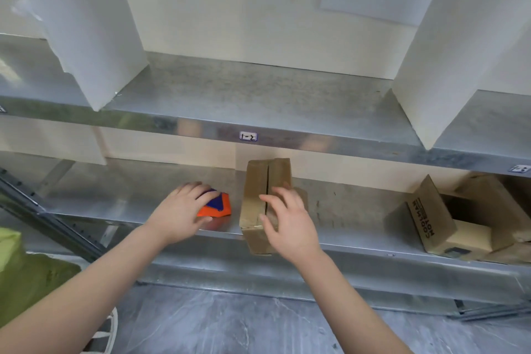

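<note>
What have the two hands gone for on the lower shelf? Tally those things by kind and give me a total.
Orange and blue packet, gripped by the left hand: 1
Closed cardboard box, at the right hand: 1
Total: 2

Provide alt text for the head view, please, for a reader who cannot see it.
On a low metal shelf, the left hand grips an orange-and-blue object while the right hand touches a cardboard box beside it.
</note>
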